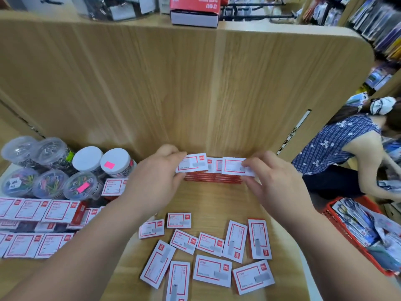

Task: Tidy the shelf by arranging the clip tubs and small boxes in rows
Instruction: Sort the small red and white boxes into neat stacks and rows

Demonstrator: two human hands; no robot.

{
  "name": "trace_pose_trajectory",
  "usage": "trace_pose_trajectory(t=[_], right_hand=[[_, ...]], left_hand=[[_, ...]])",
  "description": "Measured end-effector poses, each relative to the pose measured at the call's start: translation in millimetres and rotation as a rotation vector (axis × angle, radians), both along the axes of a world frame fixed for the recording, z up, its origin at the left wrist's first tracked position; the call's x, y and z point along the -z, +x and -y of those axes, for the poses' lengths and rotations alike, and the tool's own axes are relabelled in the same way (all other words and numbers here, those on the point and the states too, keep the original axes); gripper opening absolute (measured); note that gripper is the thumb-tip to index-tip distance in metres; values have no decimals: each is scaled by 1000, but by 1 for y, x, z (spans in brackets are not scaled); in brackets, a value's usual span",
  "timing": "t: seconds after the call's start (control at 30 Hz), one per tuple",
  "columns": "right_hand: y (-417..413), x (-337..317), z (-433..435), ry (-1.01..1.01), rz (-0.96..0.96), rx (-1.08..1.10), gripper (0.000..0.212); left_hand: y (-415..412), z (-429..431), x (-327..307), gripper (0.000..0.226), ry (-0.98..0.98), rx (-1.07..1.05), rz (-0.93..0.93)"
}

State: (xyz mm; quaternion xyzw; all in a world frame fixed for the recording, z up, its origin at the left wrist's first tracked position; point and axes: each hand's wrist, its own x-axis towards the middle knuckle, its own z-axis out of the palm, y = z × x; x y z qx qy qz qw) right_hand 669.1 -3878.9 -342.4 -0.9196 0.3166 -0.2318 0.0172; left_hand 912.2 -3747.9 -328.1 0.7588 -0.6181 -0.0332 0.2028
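Observation:
A row of stacked small red-and-white boxes stands against the shelf's wooden back wall. My left hand pinches the top box at the row's left end. My right hand pinches the top box at the right end. Several more small boxes lie scattered flat on the shelf board in front. Clear clip tubs with coloured and metal clips stand at the left, two of them with white lids.
Neat rows of larger red-and-white boxes fill the left front. A red basket of packaged goods sits at the right, beside a person in a blue patterned top. The upper shelf holds a red box.

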Motion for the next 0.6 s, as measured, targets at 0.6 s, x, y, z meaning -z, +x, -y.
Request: trace_pose_trajectory(t=[0.6], right_hand=[[11, 25, -10, 117, 185, 125, 23]], left_hand=[[-12, 5, 26, 28, -189, -118, -303]])
